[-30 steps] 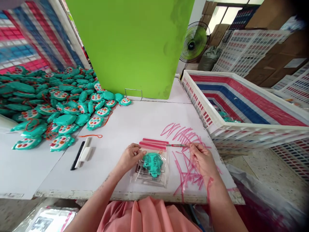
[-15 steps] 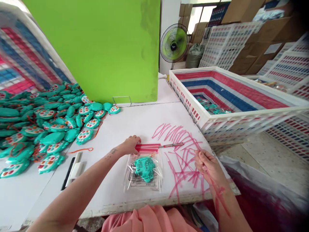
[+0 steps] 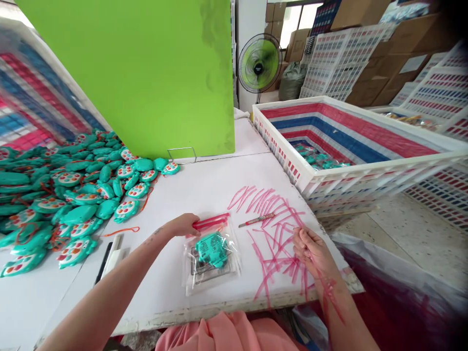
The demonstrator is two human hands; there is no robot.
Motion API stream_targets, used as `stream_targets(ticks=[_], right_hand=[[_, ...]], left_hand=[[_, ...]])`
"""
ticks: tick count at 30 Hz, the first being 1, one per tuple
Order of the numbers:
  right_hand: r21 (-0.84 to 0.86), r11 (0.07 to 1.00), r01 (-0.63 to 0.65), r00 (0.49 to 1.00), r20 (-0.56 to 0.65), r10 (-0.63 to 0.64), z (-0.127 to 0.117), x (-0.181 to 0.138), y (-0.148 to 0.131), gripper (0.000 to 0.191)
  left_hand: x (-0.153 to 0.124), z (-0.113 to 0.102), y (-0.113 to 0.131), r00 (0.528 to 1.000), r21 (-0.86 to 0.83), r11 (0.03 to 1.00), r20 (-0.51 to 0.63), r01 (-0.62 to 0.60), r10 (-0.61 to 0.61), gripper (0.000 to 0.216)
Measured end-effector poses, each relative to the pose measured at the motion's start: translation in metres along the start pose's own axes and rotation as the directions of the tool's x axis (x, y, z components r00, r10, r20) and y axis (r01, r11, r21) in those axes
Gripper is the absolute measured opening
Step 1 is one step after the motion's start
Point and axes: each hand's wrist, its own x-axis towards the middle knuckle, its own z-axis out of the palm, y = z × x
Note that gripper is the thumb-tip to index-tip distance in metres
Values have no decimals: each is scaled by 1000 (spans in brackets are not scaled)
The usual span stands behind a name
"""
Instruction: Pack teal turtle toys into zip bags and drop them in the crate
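Observation:
A clear zip bag (image 3: 193, 280) with a red-striped top edge lies on the white table, tilted. Inside it is a turquoise animal-shaped toy (image 3: 212, 249), plain back up, with dark print showing. My left hand (image 3: 187, 225) is closed on the bag's upper left corner, at the red strip. My right hand (image 3: 310, 249) is curled in a loose fist over the table's right side; what its fingers hold, if anything, is hidden. Thin pink streaks or strips (image 3: 281, 243) cover the tabletop beside it and also show on that wrist. Between the hands rests a utility knife (image 3: 256, 220).
Turquoise toys (image 3: 82, 214) are heaped at left, with an orange cord loop (image 3: 122, 231) and markers (image 3: 109, 263) near them. A green board (image 3: 146, 73) stands behind. At right is a lined white crate (image 3: 310, 183) holding bagged toys. A fan (image 3: 259, 68) stands farther back.
My left hand has drawn the bag slightly left and turned it, so its red edge is now apart from the knife. My right hand has barely moved. The view has shifted a little.

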Motion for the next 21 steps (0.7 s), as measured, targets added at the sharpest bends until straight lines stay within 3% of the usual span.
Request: stream_targets(ticks=[4, 8, 12, 14, 16, 19, 21], right_hand=[[-35, 999, 17, 1000, -24, -18, -2, 0, -4, 27], [-249, 965, 87, 985, -121, -120, -9, 3, -10, 32], [-639, 748, 179, 904, -195, -382, -22, 6, -15, 32], [-719, 669, 187, 856, -214, -470, -29, 7, -17, 33], [-739, 649, 181, 822, -248, -512, -34, 9, -17, 36], [-768, 616, 175, 788, -266, -555, -37, 17, -16, 39], [-817, 545, 190, 764, -226, -604, -38, 26, -13, 39]], left_hand=[[-11, -6, -35, 998, -2, 998, -13, 67, -67, 18], [-29, -16, -75, 987, 19, 987, -37, 160, -160, 24], [-41, -36, -89, 961, 50, 970, -157, 236, -226, 44], [-37, -45, -70, 938, 59, 969, -273, 241, -216, 43], [-26, -47, -34, 912, 44, 984, -384, 174, -144, 33], [4, -32, 41, 939, 26, 1000, -344, -11, 20, 21], [25, -14, 88, 945, 14, 993, -306, -118, 117, 18]])
